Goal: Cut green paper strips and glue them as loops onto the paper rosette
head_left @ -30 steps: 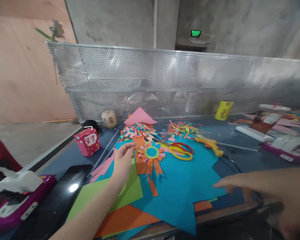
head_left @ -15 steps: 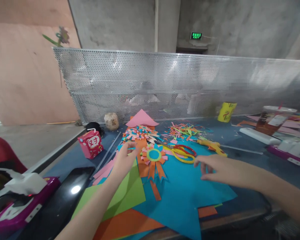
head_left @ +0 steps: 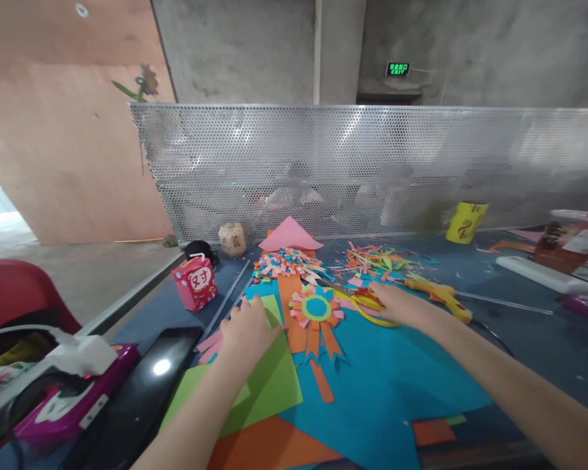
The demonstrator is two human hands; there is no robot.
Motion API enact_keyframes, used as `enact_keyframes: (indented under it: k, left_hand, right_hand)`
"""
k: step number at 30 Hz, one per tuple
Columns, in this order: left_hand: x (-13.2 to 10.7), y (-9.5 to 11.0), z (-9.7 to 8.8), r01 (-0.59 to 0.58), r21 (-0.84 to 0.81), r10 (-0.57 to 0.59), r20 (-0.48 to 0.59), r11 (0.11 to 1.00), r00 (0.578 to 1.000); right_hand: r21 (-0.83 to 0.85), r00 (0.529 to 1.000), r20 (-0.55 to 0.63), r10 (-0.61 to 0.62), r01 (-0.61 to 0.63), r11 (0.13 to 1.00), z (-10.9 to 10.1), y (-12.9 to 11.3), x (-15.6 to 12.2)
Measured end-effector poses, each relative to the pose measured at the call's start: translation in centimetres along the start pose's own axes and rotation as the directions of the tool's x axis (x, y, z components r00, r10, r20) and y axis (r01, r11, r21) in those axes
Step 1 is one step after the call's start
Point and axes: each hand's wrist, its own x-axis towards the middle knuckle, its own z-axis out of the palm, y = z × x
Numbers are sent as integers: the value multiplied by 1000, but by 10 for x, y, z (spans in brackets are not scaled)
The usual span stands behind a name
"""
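My left hand lies flat on a green paper sheet, fingers spread, just left of an orange strip. My right hand reaches onto the red and yellow scissors and covers their handles; its fingers curl over them. Between the hands sits a paper rosette with orange ribbons, on a large blue sheet. A yellow glue gun lies just right of my right hand.
Paper scraps and a pink folded sheet lie further back by a perforated metal screen. A red drink carton, a black tablet, a yellow cup and a purple device stand around.
My right hand has swept in from the right edge to the scissors. My left hand has come down flat onto the green sheet. The view has shifted left.
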Motion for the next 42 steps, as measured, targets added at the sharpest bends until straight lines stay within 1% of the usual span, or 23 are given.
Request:
enact_keyframes:
  k: [4, 7, 10, 13, 16, 18, 20, 21, 23, 24, 26, 28, 30, 32, 34, 36, 37, 40, 42]
  left_hand:
    - [1, 0, 3, -4, -15, 4, 15, 1000, 1000]
    - [3, -2, 6, -2, -27, 2, 7, 1000, 1000]
    - [5, -4, 10, -29, -49, 29, 9, 998, 1000]
    - [4, -4, 11, -38, -50, 38, 10, 998, 999]
    - [2, -3, 9, -34, -24, 34, 7, 999, 999]
    - [1, -3, 8, -39, -10, 39, 17, 999, 999]
    - [2, -3, 7, -35, -7, 35, 39, 999, 999]
    - [3, -3, 7, -29, -10, 30, 48, 1000, 998]
    - [5, -4, 7, -15, -13, 15, 56, 1000, 998]
    - [7, -4, 7, -8, -11, 9, 57, 1000, 998]
    - [10, -5, 9, 8, 2, -8, 59, 1000, 998]
    - [12, -6, 11, 25, 10, -26, 59, 1000, 998]
    - [13, -7, 13, 24, 10, -25, 45, 1000, 999]
    - [13, -7, 15, 8, 16, -8, 41, 1000, 999]
    - [13, -6, 16, -3, 37, 1, 65, 999, 998]
    - [12, -6, 17, -10, 67, 4, 86, 998, 996]
    - [12, -5, 18, -7, 83, -1, 90, 996, 996]
    - [13, -5, 19, 6, 120, -15, 78, 993, 997]
    - [13, -5, 19, 3, 113, -10, 66, 994, 998]
  right_hand:
    - [-18, 997, 24, 80, -79, 997, -3, -6, 4]
    - [-20, 990, -2, 142, -142, 990, -12, -10, 5]
    - [11, 969, -26, 245, -245, 969, -23, -7, 4]
    - [103, 936, -44, 349, -343, 934, -34, 0, 0]
    - [271, 919, -40, 392, -368, 889, -42, 3, -4]
    - [426, 934, -6, 357, -321, 846, -45, -3, -8]
    - [607, 965, 43, 260, -231, 760, -46, -16, -10]
    - [687, 977, 65, 202, -190, 701, -45, -24, -11]
    - [868, 993, 117, 23, -114, 484, -42, -43, -10]
    - [900, 992, 122, -25, -100, 424, -40, -53, -8]
    - [943, 991, 104, -83, -71, 327, -37, -71, -3]
    - [963, 988, 103, -115, -70, 260, -33, -85, 2]
    - [980, 986, 93, -141, -65, 189, -27, -93, 5]
    - [986, 984, 74, -162, -48, 157, -17, -95, 5]
    - [983, 985, 50, -167, -19, 183, -6, -92, 4]
    - [975, 988, 16, -151, 19, 222, 4, -87, 3]
    - [973, 991, -3, -137, 34, 227, 7, -85, 2]
    - [981, 994, -45, -101, 63, 183, 8, -84, 2]
    - [987, 994, -50, -94, 63, 145, 7, -85, 2]
